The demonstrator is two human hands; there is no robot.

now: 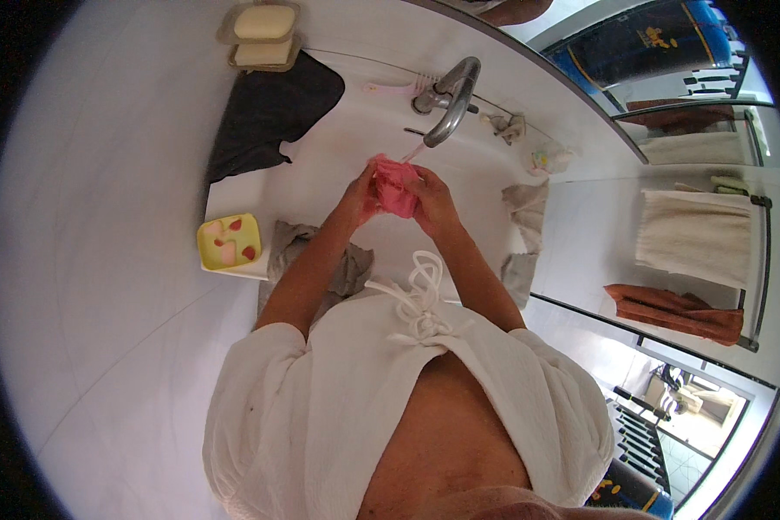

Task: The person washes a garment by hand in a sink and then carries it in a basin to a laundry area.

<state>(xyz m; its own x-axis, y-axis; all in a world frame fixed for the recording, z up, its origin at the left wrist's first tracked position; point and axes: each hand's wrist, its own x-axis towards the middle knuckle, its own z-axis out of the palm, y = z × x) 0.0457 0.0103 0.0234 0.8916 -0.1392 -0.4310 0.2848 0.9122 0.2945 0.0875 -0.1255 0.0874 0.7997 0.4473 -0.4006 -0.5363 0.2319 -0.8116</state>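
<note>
A bunched pink cloth (398, 188) is gripped between my two hands over the white sink basin (474, 195). My left hand (365, 194) has hold of its left side, and my right hand (433, 200) clasps the right side with the thumb across it. Just beyond the cloth, a chrome faucet (455, 104) arches out over the basin. A thin stream of water (415, 153) runs from its spout down to the cloth. Parts of the fingers are hidden behind the wet folds.
A pink comb (396, 87) lies behind the faucet. Soap bars (264, 23) in dishes and a black cloth (273, 110) lie to the left. Nearer are a yellow dish (229, 242) and a grey cloth (357, 263). Towels (695, 237) hang at right.
</note>
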